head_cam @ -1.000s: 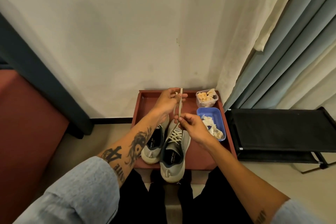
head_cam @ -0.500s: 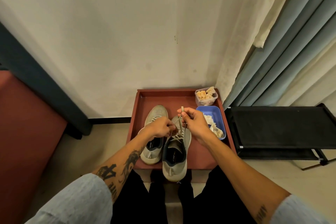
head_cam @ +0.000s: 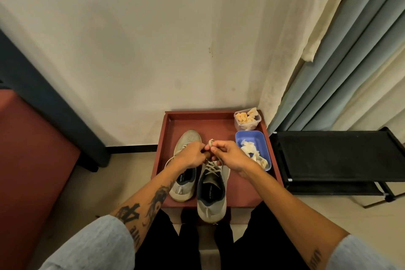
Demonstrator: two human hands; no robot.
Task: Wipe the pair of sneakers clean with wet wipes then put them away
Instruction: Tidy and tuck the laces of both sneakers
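Two grey sneakers stand side by side on a red tray table (head_cam: 245,193), toes toward the wall. The left sneaker (head_cam: 186,173) lies partly under my left forearm. The right sneaker (head_cam: 211,195) has its heel over the table's front edge. Both hands meet above its laces. My left hand (head_cam: 192,155) and my right hand (head_cam: 230,156) each pinch a beige shoelace (head_cam: 210,143), whose loop sticks up between the fingers. A blue tub (head_cam: 262,142) with crumpled white wipes sits right of my right hand.
A small clear tub (head_cam: 247,120) of crumpled soiled wipes stands at the table's back right corner. A black shoe rack (head_cam: 335,155) stands to the right under grey curtains (head_cam: 341,55). A red-brown block (head_cam: 32,160) fills the left. The wall is just behind the table.
My left hand came down from high over the table's back to the right sneaker's laces. Both hands now hold the lace close together, low over the shoe.
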